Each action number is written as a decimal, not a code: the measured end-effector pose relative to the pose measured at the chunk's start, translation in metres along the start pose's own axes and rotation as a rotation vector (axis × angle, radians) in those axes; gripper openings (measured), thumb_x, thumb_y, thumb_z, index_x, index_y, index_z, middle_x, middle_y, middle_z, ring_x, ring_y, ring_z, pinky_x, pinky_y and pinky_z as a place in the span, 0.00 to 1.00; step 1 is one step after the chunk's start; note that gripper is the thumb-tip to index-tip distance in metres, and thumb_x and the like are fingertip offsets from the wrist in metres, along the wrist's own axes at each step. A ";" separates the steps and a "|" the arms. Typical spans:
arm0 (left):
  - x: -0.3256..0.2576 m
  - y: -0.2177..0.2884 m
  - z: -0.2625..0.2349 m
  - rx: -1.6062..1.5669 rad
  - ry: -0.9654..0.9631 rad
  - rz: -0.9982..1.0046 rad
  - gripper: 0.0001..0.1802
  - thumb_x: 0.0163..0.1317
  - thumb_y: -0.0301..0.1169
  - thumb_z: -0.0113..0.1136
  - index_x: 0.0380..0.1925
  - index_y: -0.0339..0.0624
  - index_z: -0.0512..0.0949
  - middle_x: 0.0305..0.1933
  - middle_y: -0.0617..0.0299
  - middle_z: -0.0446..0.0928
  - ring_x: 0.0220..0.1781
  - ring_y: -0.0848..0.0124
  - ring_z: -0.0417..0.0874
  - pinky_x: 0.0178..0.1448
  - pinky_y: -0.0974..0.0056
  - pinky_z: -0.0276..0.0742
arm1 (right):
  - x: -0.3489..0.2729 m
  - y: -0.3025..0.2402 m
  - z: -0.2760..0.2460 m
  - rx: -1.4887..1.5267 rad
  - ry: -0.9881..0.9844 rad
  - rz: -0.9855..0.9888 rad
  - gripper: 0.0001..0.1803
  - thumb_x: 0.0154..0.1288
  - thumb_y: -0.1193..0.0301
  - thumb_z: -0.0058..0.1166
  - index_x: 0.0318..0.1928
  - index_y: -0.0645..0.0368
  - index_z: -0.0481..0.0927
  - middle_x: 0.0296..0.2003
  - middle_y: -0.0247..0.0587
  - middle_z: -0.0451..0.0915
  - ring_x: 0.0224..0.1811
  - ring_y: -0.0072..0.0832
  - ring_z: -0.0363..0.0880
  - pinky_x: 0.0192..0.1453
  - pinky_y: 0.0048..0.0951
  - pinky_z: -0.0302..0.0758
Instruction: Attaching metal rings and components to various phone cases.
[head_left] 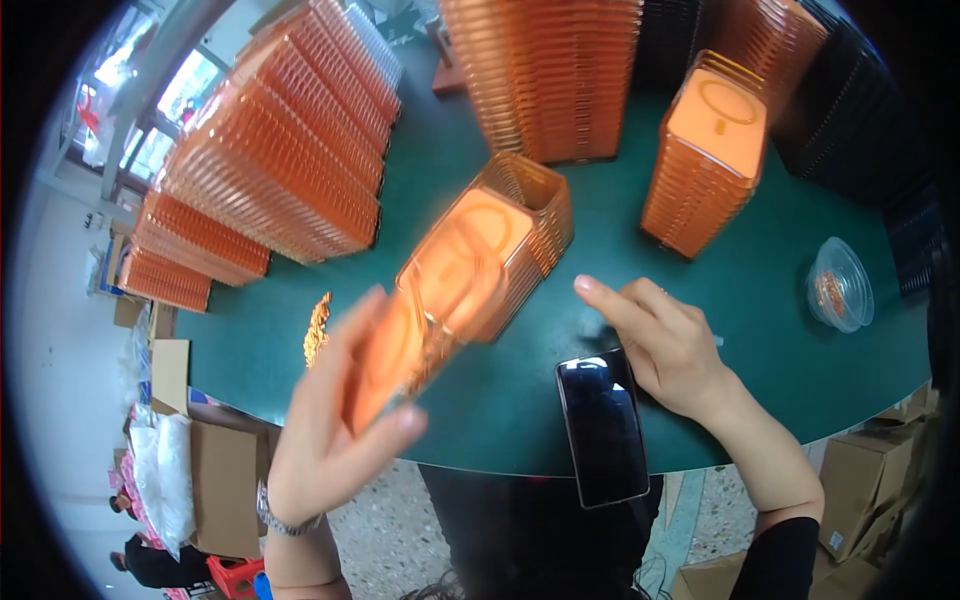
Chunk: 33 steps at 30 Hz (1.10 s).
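My left hand (330, 420) above the left half of the green table (500, 440), with an orange case (380, 375) between fingers and thumb. Fingers run along its left edge and the thumb lies near its lower right edge; I judge the hand clamped on it, though blur hides the exact contact. The grip at the near end presumably leaves the case's broad face uncovered. Its far end overlaps the near stack (520, 250) in this view; whether the two touch, I cannot tell. My right hand (670, 345) is beside that stack: one digit stretched toward it, the others bent, all apart from that one, nothing visible between them.

A small heap of gold-coloured pieces (317, 330) lies toward the table's left edge, probably so placed for the left hand to reach. The clear bowl (842, 290) stands near the right edge, likely to keep its small contents together. Tall orange stacks (280, 150) line the far left edge, a centre stack (560, 80) stands behind the near one, and black stacks (850, 110) fill the far right corner, seemingly to leave the middle for handling.

Open room: bare surface between near stack and near edge, and again from right hand to bowl. The phone (605, 430) overhangs the near edge, so a sweeping forearm could knock it off.
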<state>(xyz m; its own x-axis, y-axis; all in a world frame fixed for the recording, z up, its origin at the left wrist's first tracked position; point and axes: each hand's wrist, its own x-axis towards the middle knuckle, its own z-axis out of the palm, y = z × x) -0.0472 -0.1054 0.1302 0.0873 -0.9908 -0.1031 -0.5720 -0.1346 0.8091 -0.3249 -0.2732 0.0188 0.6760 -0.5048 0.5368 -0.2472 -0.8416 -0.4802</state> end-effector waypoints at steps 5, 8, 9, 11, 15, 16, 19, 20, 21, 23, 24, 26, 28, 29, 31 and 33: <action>0.085 0.013 0.018 0.664 0.276 0.239 0.50 0.65 0.52 0.73 0.78 0.36 0.64 0.65 0.44 0.78 0.67 0.52 0.82 0.69 0.53 0.78 | -0.027 0.027 0.010 0.024 -0.196 0.154 0.20 0.72 0.76 0.56 0.63 0.52 0.80 0.41 0.46 0.81 0.36 0.48 0.86 0.39 0.46 0.85; 0.103 0.010 0.028 0.827 0.208 0.115 0.50 0.65 0.57 0.71 0.79 0.42 0.64 0.63 0.45 0.78 0.60 0.46 0.85 0.62 0.50 0.83 | -0.030 0.029 0.012 0.155 -0.149 0.129 0.11 0.77 0.66 0.58 0.53 0.56 0.77 0.39 0.45 0.81 0.35 0.48 0.86 0.37 0.46 0.85; 0.102 0.011 0.029 0.847 0.198 0.116 0.50 0.65 0.57 0.71 0.79 0.42 0.64 0.63 0.45 0.78 0.60 0.46 0.85 0.62 0.50 0.83 | -0.033 0.028 0.010 0.169 -0.133 0.134 0.11 0.77 0.66 0.58 0.53 0.56 0.77 0.39 0.45 0.81 0.35 0.48 0.86 0.37 0.46 0.85; 0.099 0.012 0.031 0.826 0.178 0.028 0.51 0.64 0.56 0.72 0.80 0.42 0.63 0.63 0.45 0.78 0.61 0.47 0.85 0.62 0.50 0.83 | -0.038 0.026 0.002 0.131 -0.261 0.184 0.12 0.78 0.63 0.59 0.55 0.53 0.81 0.39 0.42 0.81 0.36 0.45 0.86 0.37 0.43 0.83; 0.093 0.014 0.028 0.863 0.154 0.042 0.53 0.64 0.55 0.74 0.81 0.44 0.60 0.65 0.44 0.77 0.63 0.46 0.84 0.62 0.49 0.84 | -0.041 0.026 0.005 0.116 -0.198 0.118 0.11 0.75 0.64 0.62 0.49 0.56 0.78 0.33 0.42 0.77 0.31 0.40 0.86 0.29 0.40 0.82; 0.094 0.015 0.026 0.875 0.148 0.039 0.53 0.64 0.55 0.74 0.81 0.44 0.60 0.65 0.44 0.77 0.63 0.46 0.84 0.62 0.49 0.84 | -0.042 0.026 0.006 0.127 -0.192 0.120 0.11 0.75 0.64 0.62 0.49 0.56 0.78 0.33 0.42 0.77 0.31 0.40 0.86 0.29 0.40 0.82; 0.104 0.014 0.028 0.889 0.185 0.072 0.54 0.64 0.56 0.73 0.82 0.45 0.59 0.65 0.43 0.77 0.64 0.45 0.84 0.62 0.49 0.84 | -0.044 0.028 0.010 0.098 -0.150 0.096 0.10 0.72 0.66 0.63 0.47 0.56 0.78 0.31 0.41 0.76 0.31 0.37 0.86 0.27 0.37 0.81; 0.110 0.020 0.029 0.879 0.196 0.039 0.54 0.64 0.56 0.73 0.82 0.46 0.59 0.66 0.42 0.77 0.64 0.45 0.84 0.62 0.48 0.84 | -0.044 0.029 0.010 0.095 -0.171 0.095 0.10 0.71 0.67 0.64 0.46 0.57 0.78 0.31 0.41 0.76 0.32 0.36 0.86 0.27 0.37 0.81; 0.114 0.024 0.031 0.868 0.209 0.006 0.54 0.64 0.56 0.73 0.83 0.47 0.59 0.67 0.42 0.77 0.64 0.44 0.84 0.62 0.47 0.84 | -0.044 0.029 0.010 0.092 -0.193 0.093 0.10 0.70 0.68 0.64 0.45 0.57 0.78 0.31 0.41 0.76 0.32 0.36 0.86 0.27 0.37 0.81; 0.117 0.032 0.039 0.888 0.169 -0.033 0.54 0.64 0.57 0.72 0.83 0.47 0.58 0.68 0.41 0.77 0.65 0.43 0.83 0.62 0.47 0.84 | -0.045 0.029 0.010 0.101 -0.196 0.109 0.09 0.69 0.69 0.64 0.43 0.57 0.78 0.31 0.41 0.76 0.33 0.36 0.87 0.29 0.37 0.82; 0.119 0.035 0.041 0.902 0.133 -0.073 0.55 0.64 0.57 0.72 0.83 0.47 0.58 0.69 0.40 0.76 0.65 0.42 0.83 0.62 0.47 0.84 | -0.046 0.029 0.011 0.104 -0.215 0.116 0.12 0.70 0.67 0.65 0.49 0.57 0.80 0.33 0.42 0.76 0.33 0.37 0.86 0.30 0.38 0.82; 0.113 0.026 0.036 0.915 0.137 -0.038 0.55 0.64 0.58 0.72 0.83 0.47 0.57 0.70 0.40 0.75 0.65 0.42 0.83 0.63 0.47 0.84 | -0.046 0.029 0.011 0.108 -0.225 0.122 0.16 0.70 0.65 0.67 0.54 0.56 0.82 0.35 0.42 0.76 0.33 0.38 0.85 0.32 0.39 0.83; 0.107 0.017 0.031 0.897 0.121 -0.008 0.57 0.63 0.58 0.72 0.84 0.46 0.56 0.71 0.39 0.75 0.67 0.41 0.82 0.64 0.46 0.83 | -0.046 0.029 0.013 0.093 -0.215 0.113 0.16 0.70 0.65 0.67 0.54 0.56 0.82 0.35 0.42 0.77 0.34 0.39 0.85 0.32 0.39 0.83; 0.103 0.020 0.032 0.898 0.118 -0.001 0.57 0.63 0.58 0.72 0.84 0.46 0.56 0.71 0.39 0.75 0.67 0.41 0.82 0.64 0.46 0.83 | -0.047 0.030 0.012 0.090 -0.211 0.118 0.16 0.70 0.65 0.67 0.54 0.56 0.82 0.35 0.42 0.77 0.34 0.39 0.85 0.32 0.39 0.83; 0.098 0.033 0.034 0.903 0.083 -0.023 0.57 0.63 0.53 0.75 0.84 0.43 0.54 0.74 0.39 0.73 0.70 0.42 0.80 0.69 0.46 0.81 | -0.049 0.031 0.011 0.086 -0.223 0.134 0.15 0.71 0.64 0.66 0.53 0.55 0.82 0.36 0.42 0.77 0.35 0.39 0.86 0.33 0.40 0.83; 0.097 0.052 0.019 0.973 0.133 0.152 0.56 0.63 0.49 0.76 0.83 0.41 0.56 0.76 0.40 0.71 0.72 0.43 0.80 0.71 0.47 0.79 | -0.046 0.028 0.015 0.075 -0.184 0.105 0.15 0.72 0.63 0.65 0.53 0.55 0.81 0.35 0.42 0.78 0.37 0.39 0.87 0.33 0.40 0.84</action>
<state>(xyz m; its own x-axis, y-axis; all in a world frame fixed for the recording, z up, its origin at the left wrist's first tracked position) -0.0840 -0.2083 0.1513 0.0142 -0.9970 0.0760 -0.9995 -0.0161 -0.0253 -0.3521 -0.2705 -0.0298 0.7660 -0.5398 0.3491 -0.2752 -0.7661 -0.5808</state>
